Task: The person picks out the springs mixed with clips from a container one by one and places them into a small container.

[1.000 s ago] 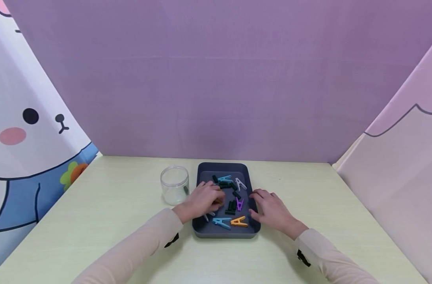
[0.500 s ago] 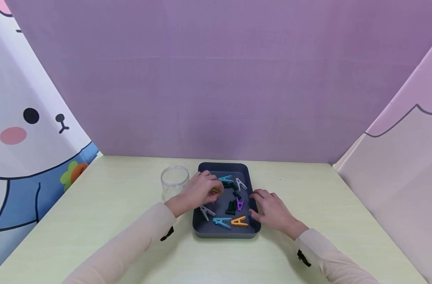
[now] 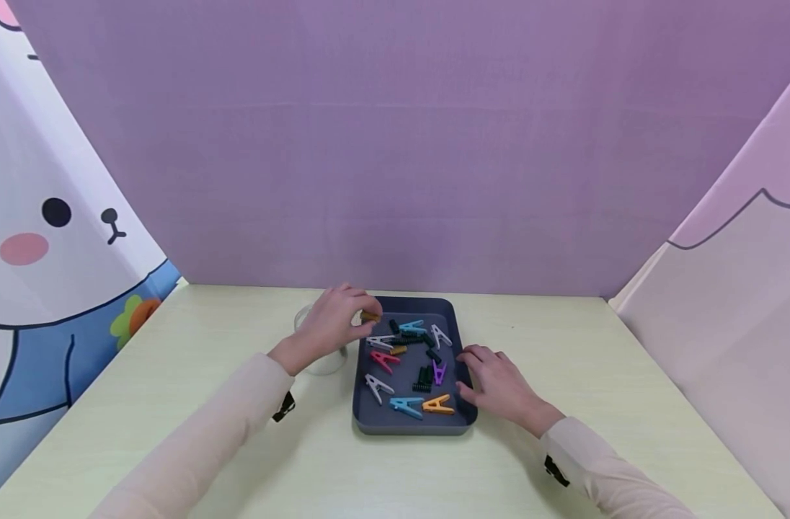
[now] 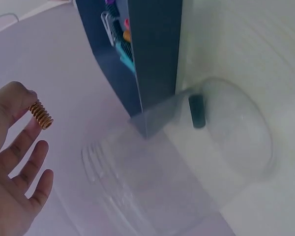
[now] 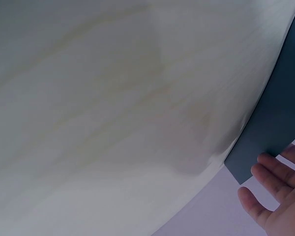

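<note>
My left hand (image 3: 333, 324) pinches a gold coil spring (image 4: 41, 115) between thumb and forefinger, its other fingers apart. It is raised over the clear jar (image 4: 152, 187), partly hiding it in the head view. A small dark cylinder (image 4: 197, 111) lies at the jar's bottom. Right of the jar, the dark grey tray (image 3: 414, 430) holds several dark coil springs (image 3: 425, 375), another gold spring (image 3: 398, 350) and several clips, among them a red clip (image 3: 385, 360) and a purple clip (image 3: 439, 372). My right hand (image 3: 499, 387) touches the tray's right side with loosely bent fingers.
Tray and jar stand near the back of a pale wooden table (image 3: 395, 476). A purple cloth (image 3: 395, 144) hangs behind it. Printed cloth panels (image 3: 64, 288) stand at both sides.
My left hand has risen out of the tray and moved left over the jar with the gold spring, uncovering the red clip, white clips and another gold spring. My right hand stays put.
</note>
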The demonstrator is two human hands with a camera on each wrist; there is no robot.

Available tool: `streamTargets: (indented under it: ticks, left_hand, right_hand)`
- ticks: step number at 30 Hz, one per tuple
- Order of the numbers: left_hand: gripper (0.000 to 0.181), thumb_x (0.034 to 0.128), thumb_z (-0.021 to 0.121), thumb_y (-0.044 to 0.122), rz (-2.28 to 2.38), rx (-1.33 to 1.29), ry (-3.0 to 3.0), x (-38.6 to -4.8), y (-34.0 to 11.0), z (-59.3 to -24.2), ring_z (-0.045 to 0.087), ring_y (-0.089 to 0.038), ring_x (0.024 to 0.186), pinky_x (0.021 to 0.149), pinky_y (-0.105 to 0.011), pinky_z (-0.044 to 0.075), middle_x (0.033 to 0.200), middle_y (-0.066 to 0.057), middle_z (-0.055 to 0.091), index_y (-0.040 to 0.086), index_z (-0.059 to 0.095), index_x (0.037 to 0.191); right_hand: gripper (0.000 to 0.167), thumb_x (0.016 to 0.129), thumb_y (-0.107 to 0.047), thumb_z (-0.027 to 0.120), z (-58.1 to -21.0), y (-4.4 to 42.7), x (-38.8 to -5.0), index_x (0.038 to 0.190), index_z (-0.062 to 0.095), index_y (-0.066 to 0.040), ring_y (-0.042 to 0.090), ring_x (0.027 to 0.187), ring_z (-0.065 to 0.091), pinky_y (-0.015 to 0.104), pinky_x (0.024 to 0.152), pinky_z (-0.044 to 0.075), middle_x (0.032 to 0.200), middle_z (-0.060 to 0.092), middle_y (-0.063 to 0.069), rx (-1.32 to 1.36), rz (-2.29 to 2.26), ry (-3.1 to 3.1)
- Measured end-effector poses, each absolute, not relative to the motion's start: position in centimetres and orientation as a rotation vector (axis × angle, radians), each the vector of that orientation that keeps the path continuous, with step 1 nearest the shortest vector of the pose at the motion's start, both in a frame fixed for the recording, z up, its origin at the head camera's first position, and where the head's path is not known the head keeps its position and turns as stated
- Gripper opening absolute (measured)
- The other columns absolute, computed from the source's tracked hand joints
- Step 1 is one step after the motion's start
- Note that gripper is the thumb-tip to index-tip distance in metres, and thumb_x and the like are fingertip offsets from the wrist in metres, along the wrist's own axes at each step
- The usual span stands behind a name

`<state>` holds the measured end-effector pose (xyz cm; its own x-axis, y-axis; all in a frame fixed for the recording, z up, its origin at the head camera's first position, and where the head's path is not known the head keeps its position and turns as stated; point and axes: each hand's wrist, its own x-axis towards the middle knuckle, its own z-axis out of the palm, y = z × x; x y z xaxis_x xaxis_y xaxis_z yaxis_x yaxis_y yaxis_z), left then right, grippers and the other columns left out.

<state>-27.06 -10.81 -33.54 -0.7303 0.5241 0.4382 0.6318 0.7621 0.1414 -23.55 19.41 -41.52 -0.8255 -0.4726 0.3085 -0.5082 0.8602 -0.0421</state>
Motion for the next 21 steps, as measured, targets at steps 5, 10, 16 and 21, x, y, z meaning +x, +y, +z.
streamTargets:
  ticks: [5, 10, 16, 21]
  left_hand:
    - [0.013, 0.0789, 0.069, 0.024, -0.426, -0.834, -2.566, -27.3, -12.0, -33.1, 0.050, -0.014, 0.085, 0.076, -0.034, 0.042, 0.090, 0.008, 0.065, 0.022, 0.068, 0.091]
    - [0.012, 0.0783, 0.069, 0.021, -0.446, -0.800, -2.531, -27.6, -13.4, -33.3, 0.052, -0.015, 0.084, 0.075, -0.035, 0.043, 0.086, 0.007, 0.066, 0.020, 0.068, 0.090]
    - [0.011, 0.0777, 0.070, 0.019, -0.457, -0.747, -2.529, -27.9, -14.9, -33.8, 0.053, -0.017, 0.084, 0.075, -0.036, 0.042, 0.084, 0.006, 0.065, 0.019, 0.068, 0.088]
    - [0.011, 0.0766, 0.070, 0.018, -0.458, -0.723, -2.528, -28.1, -15.8, -34.4, 0.053, -0.018, 0.084, 0.074, -0.037, 0.042, 0.083, 0.005, 0.066, 0.018, 0.068, 0.087]
  right_hand:
    - [0.044, 0.077, -0.037, 0.066, -41.4, 19.4, -23.5, 0.110, 0.061, -0.008, 0.023, 0.110, 0.053, 0.045, 0.086, 0.045, 0.117, 0.057, 0.008, 0.744, 0.174, -2.746]
    - [0.044, 0.077, -0.037, 0.066, -41.4, 19.4, -23.5, 0.109, 0.061, -0.008, 0.023, 0.109, 0.053, 0.044, 0.086, 0.045, 0.117, 0.057, 0.008, 0.746, 0.169, -2.741]
    - [0.045, 0.077, -0.037, 0.066, -41.5, 19.4, -23.5, 0.110, 0.061, -0.007, 0.023, 0.110, 0.053, 0.044, 0.086, 0.045, 0.117, 0.057, 0.008, 0.745, 0.176, -2.744]
    - [0.045, 0.077, -0.037, 0.067, -41.5, 19.4, -23.5, 0.110, 0.060, -0.007, 0.023, 0.110, 0.053, 0.044, 0.086, 0.045, 0.118, 0.057, 0.008, 0.741, 0.177, -2.751]
